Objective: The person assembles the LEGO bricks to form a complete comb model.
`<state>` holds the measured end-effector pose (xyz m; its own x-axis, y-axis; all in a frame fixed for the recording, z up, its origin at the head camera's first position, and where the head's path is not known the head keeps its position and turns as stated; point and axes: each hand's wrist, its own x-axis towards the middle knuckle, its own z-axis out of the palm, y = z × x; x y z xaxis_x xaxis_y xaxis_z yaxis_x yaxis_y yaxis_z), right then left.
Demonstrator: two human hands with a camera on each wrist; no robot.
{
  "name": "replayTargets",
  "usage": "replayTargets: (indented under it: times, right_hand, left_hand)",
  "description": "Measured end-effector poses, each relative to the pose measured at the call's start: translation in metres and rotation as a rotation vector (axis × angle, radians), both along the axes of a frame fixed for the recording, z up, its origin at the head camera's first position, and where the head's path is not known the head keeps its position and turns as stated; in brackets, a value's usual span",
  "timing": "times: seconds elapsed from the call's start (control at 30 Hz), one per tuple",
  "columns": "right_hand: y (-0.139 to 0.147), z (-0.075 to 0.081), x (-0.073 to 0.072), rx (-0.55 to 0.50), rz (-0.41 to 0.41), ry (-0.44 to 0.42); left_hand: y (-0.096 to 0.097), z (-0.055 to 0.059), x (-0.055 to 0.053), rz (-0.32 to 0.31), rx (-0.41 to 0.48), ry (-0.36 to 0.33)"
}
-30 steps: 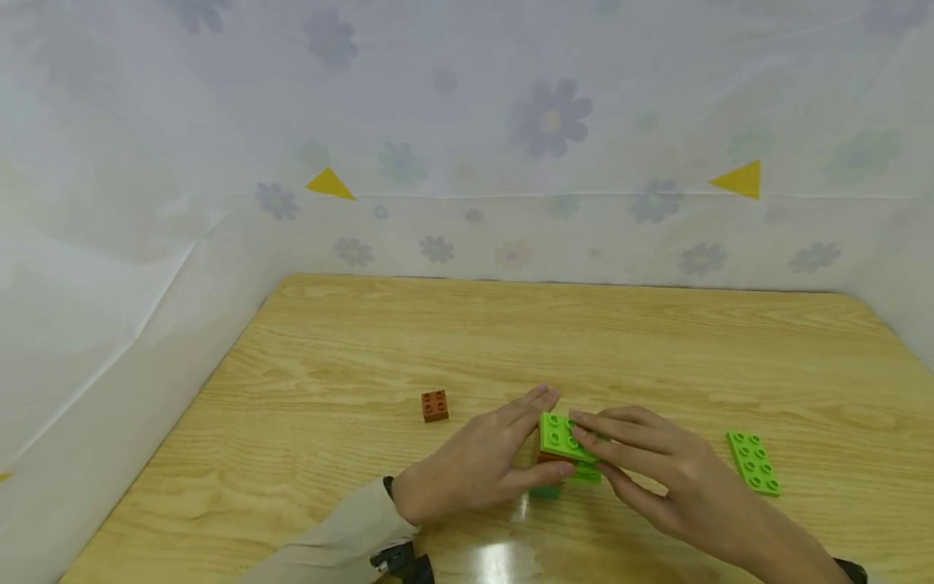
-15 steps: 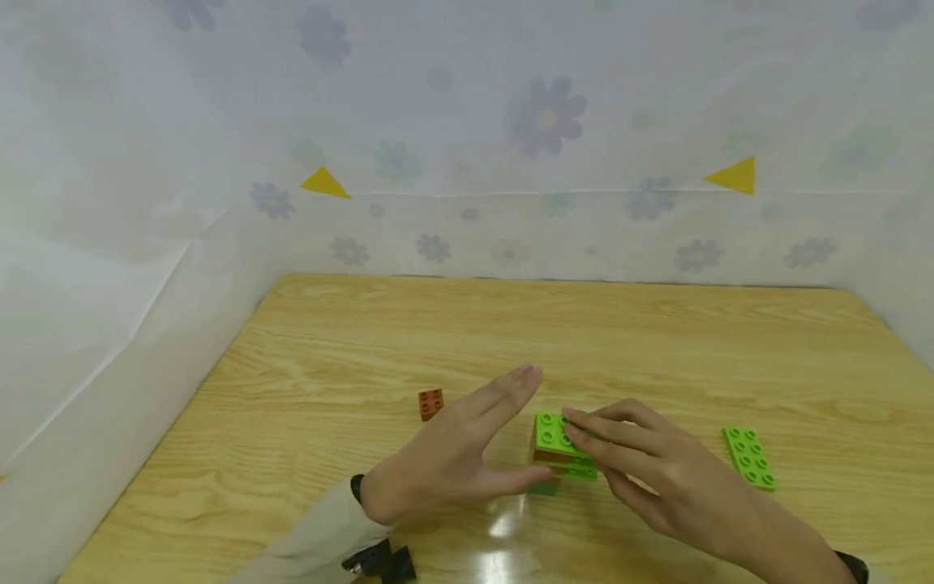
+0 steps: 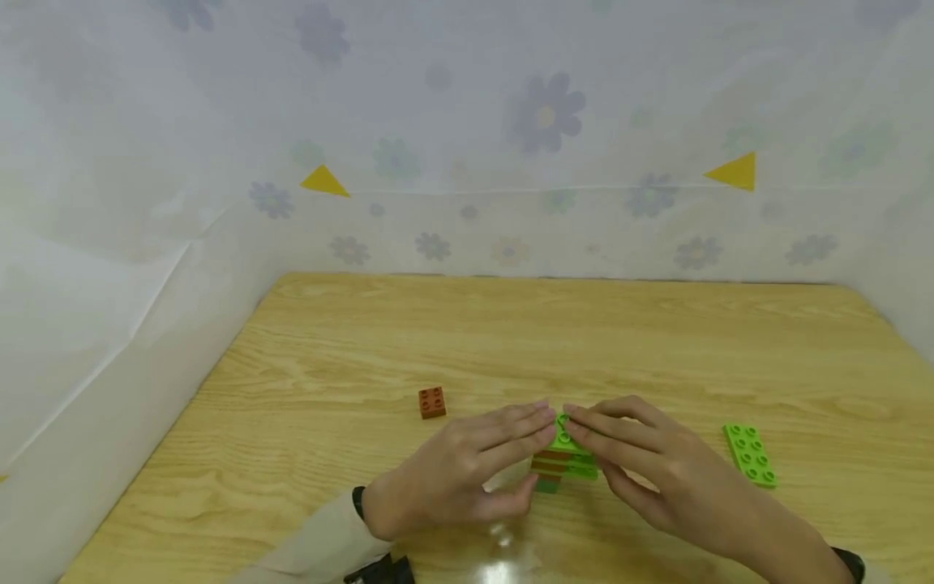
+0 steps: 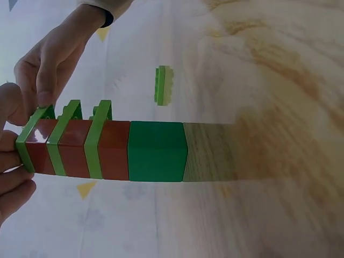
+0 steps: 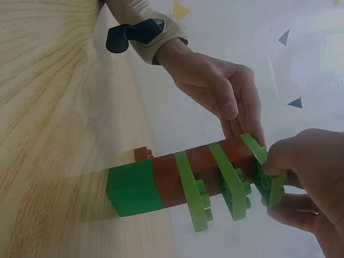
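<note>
A tower of toy building bricks stands upright on the table: a dark green block (image 4: 157, 151) at its base, then reddish-brown bricks (image 4: 114, 149) alternating with light green plates that jut out to the right. On the overhanging end of the top light green plate (image 3: 564, 440), my right hand (image 3: 671, 478) pinches, fingers above and thumb below. From the other side my left hand (image 3: 463, 466) rests its extended fingertips on that plate's left edge, its thumb held apart beside the tower. Fingers hide part of the top studs.
A loose reddish-brown brick (image 3: 432, 402) lies on the wooden table (image 3: 350, 341) left of the tower. Another light green plate (image 3: 750, 455) lies to the right. Behind the table hangs a flowered white sheet (image 3: 452, 138) with yellow triangles.
My left hand lifted away from the tower to the left, then came back so its fingertips meet the top plate. The right hand kept its hold on the plate.
</note>
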<state>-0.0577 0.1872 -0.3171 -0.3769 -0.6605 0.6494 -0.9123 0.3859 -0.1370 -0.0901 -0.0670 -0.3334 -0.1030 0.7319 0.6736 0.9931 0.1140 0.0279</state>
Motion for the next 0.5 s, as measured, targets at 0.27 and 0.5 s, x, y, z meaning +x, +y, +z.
replayTargets:
  times: [0.27,0.5]
  right_hand:
    - [-0.0032,-0.0087,-0.0024,-0.100,0.015,0.108]
    - [-0.0043,-0.0089,-0.0021,-0.110,0.015,0.111]
  left_hand:
    - [0.0013,-0.0015,-0.0018,0.000,0.024,0.026]
    - [0.0016,-0.0042,-0.0025,-0.007,0.055,0.002]
